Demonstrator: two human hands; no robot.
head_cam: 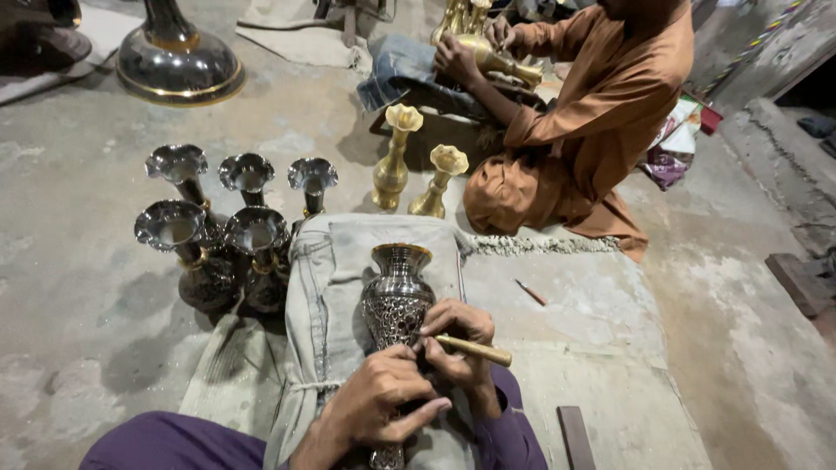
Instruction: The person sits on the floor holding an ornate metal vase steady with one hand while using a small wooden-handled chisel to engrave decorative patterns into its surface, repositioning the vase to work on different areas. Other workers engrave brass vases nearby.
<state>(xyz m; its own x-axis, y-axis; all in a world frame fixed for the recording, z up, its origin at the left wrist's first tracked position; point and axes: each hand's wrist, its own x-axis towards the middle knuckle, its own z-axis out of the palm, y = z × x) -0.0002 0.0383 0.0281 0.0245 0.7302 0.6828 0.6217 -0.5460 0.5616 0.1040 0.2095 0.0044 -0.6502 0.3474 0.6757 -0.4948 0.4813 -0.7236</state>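
The concrete floor (104, 287) fills most of the frame, rough and stained. In the upper right a co-worker in an orange garment (601, 113) sits bent over a brass vase (496, 59), and two small brass vases (416, 174) stand just beside the knee. At the upper left edge is the wide base of a big dark vessel (178, 65). In the left middle five dark vases (222, 222) with flared mouths stand close together, some touching. In the lower centre a folded grey cloth (335, 287) lies over the person's lap, and on it rests the engraved vase (396, 305), its mouth pointing up the frame and its foot at the lower edge. The left hand (379, 400) is curled around the lower body of this vase, fingers closed on it. The right hand (461, 344) is closed on a small chisel with wooden handle (475, 350), and its tip touches the patterned belly. A thin tool (529, 292) lies on the floor to the right, apart. I think the round vase can roll on the soft cloth if the left grip becomes loose; then the tip may slip and scratch the finished pattern or hit the left fingers, which are very near.
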